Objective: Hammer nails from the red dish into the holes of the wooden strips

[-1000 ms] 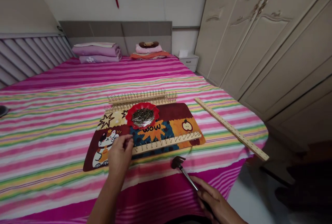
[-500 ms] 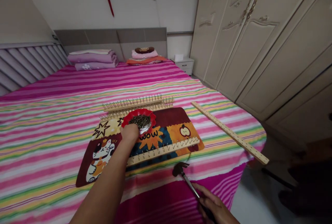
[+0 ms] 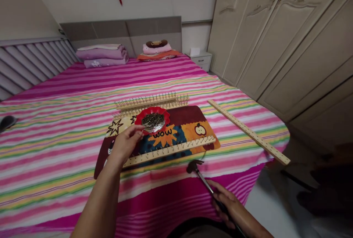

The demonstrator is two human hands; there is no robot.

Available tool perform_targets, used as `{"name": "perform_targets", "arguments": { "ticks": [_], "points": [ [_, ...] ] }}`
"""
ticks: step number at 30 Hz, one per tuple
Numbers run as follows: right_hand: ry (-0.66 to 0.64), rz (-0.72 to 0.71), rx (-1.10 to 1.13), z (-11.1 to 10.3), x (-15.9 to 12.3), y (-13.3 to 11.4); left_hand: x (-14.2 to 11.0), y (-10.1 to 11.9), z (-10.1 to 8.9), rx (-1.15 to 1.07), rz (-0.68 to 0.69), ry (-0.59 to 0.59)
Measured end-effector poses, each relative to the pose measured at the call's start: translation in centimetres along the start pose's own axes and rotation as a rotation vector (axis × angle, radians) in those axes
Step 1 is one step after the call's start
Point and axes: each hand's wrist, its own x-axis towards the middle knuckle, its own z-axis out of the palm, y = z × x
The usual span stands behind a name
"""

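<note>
My left hand [image 3: 126,145] is at the near-left edge of a red scalloped bowl [image 3: 167,117], thumb and fingers pinched together. Whatever sits between the fingertips is too small to make out. Loose metal nails [image 3: 153,121] fill the bowl. Lower right, my right hand [image 3: 227,202] grips a claw hammer [image 3: 204,181] by its dark handle, the head pointing away from me over the bed. A wooden strip [image 3: 171,150] with a row of nails standing in it lies across the near side of a patterned mat [image 3: 187,120], between my left hand and the hammer head.
Behind the bowl lie wooden strips [image 3: 149,103] bristling with upright nails. A long strip with holes [image 3: 248,131] rests diagonally on the bed's right side. A dark rounded object [image 3: 7,122] is at the far left. Folded bedding [image 3: 103,55] sits by the headboard; wardrobes [image 3: 256,36] stand right.
My left hand has come out of the bowl of nails and moved left and slightly back, fingers pinched. My right hand still holds the hammer. The view has tilted down a little.
</note>
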Motion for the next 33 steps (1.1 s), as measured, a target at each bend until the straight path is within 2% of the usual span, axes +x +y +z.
{"name": "perform_targets", "arguments": {
  "ticks": [2,4,6,9,11,15,20,28,33],
  "points": [
    [-0.004,0.021,-0.012,0.2,-0.2,-0.3,-2.3,-0.8,-1.5,-0.296,-0.167,-0.015],
    [0.008,0.011,-0.015,0.5,-0.5,-0.5,-4.4,-1.8,-2.7,-0.466,-0.301,-0.004],
    [0.025,-0.001,-0.02,0.7,-0.8,-0.8,-6.1,-3.1,-3.2,-0.555,-0.382,0.018],
    [0.04,0.022,-0.035,1.0,-1.0,-1.0,-7.7,-5.0,-2.8,-0.577,-0.448,0.05],
    [0.043,0.017,-0.035,1.0,-1.0,-1.0,-8.1,-6.2,-1.9,-0.541,-0.433,0.102],
    [0.021,0.012,-0.03,1.0,-1.0,-0.9,-8.0,-7.7,-0.1,-0.424,-0.299,0.24],
    [0.025,-0.037,-0.02,1.0,-1.3,-0.8,-7.4,-8.6,1.5,-0.389,-0.275,0.338],
    [0.028,-0.028,-0.029,1.1,-1.3,-0.7,-7.3,-8.8,2.7,-0.334,-0.222,0.39],
    [0.036,-0.037,-0.05,1.0,-1.2,-0.5,-7.2,-9.3,2.8,-0.286,-0.186,0.367]
  ]
}}
